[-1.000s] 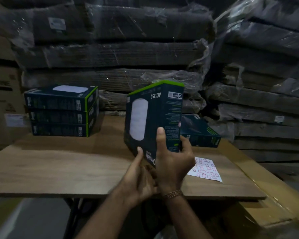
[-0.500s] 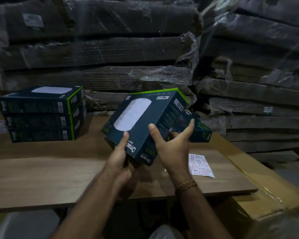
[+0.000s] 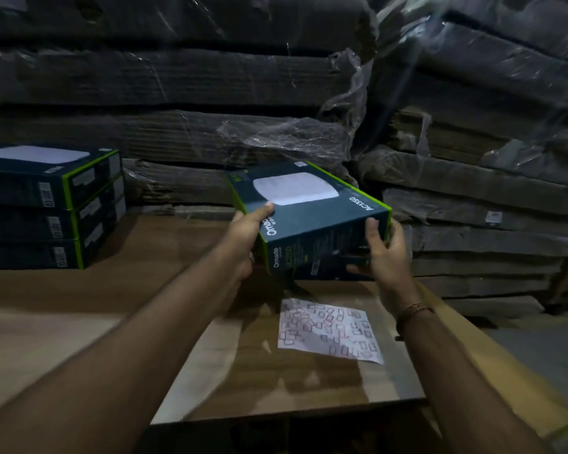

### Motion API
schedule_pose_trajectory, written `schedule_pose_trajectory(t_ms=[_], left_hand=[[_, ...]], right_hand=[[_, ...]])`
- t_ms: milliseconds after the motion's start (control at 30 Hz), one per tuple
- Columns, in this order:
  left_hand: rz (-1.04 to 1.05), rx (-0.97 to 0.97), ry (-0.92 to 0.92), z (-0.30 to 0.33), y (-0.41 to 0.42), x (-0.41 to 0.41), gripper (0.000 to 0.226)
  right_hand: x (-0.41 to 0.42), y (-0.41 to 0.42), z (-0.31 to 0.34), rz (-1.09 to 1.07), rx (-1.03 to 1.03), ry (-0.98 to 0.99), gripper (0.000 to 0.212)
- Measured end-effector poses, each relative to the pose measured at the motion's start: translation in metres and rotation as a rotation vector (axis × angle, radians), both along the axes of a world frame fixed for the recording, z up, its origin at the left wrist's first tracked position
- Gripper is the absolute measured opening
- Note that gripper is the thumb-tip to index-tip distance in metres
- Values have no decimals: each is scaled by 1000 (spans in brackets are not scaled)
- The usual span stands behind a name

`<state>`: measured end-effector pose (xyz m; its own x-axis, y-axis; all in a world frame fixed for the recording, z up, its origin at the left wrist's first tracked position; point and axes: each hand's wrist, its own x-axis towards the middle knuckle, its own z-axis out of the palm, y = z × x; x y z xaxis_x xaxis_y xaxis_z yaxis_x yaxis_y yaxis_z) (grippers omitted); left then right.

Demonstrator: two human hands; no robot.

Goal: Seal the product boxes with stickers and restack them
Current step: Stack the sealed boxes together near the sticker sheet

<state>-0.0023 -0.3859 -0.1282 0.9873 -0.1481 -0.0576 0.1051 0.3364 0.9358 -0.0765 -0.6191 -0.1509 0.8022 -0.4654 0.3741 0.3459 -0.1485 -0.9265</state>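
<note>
Sticker sheet (image 3: 329, 329) near held box (image 3: 312, 211); 3-box stack (image 3: 51, 208) left.

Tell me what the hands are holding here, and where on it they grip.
Both grip one product box: the left hand at its near left corner, the right hand at its near right corner.

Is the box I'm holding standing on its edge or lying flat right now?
Nearly flat. The held box has its printed white-oval face turned up, tilted slightly, with the left hand and right hand gripping its sides.

Matt cardboard box (image 3: 312, 211), wood-grain table (image 3: 112, 296), glossy sticker sheet (image 3: 325, 329)
</note>
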Motion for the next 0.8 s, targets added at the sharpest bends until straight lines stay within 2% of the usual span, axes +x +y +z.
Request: schedule_pose_trajectory(t_ms=[100, 233, 400, 567, 633, 733, 800], left_hand=[[-15, 81, -11, 11, -25, 30, 51], [-31, 124, -39, 12, -53, 61, 51], [-84, 184, -72, -1, -81, 92, 52], [-24, 329, -211, -2, -94, 116, 42], [-19, 383, -217, -6, -98, 122, 42], [-50, 443, -190, -25, -101, 125, 43], [-29, 474, -183, -40, -101, 134, 55]], right_hand=[[21, -28, -13, -53, -56, -45, 40], [49, -62, -31, -143, -179, -27, 32], [76, -91, -53, -264, -296, 61, 62], [93, -95, -81, -316, -380, 86, 49], [101, -97, -88, -283, -352, 74, 45], [104, -100, -90, -255, -299, 58, 36], [101, -104, -93, -244, -289, 50, 37]])
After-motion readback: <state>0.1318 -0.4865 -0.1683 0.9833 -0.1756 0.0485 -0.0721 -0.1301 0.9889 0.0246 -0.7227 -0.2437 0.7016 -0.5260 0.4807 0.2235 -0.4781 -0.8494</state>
